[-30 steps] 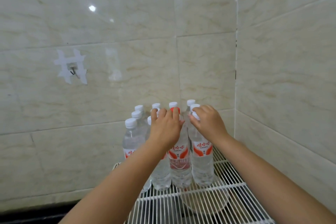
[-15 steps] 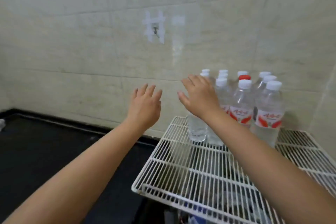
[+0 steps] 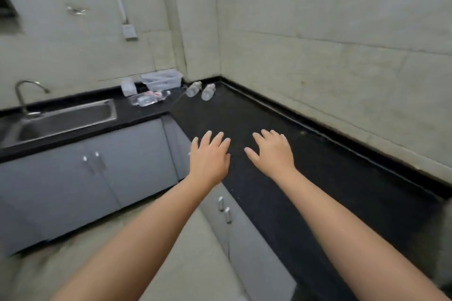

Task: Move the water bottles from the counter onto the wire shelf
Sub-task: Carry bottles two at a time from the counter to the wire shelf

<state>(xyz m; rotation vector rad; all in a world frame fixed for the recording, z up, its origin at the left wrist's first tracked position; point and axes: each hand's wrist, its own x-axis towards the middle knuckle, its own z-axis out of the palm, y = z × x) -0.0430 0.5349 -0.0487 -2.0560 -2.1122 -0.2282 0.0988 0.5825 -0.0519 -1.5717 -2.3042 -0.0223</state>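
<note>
Blurred at the black counter's [image 3: 305,178] far corner, two clear bottles [image 3: 200,89] lying down; left hand [image 3: 209,156] and right hand [image 3: 274,151] spread wide, holding nothing.

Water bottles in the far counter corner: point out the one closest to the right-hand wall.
It is the right bottle of the loose pair, lying on its side nearest the counter's black back edge. The left bottle lies beside it, toward the clear plastic tray.

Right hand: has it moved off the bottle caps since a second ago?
Yes. The right hand now hovers open over the black counter, far from the shelf, which is out of view.
</note>
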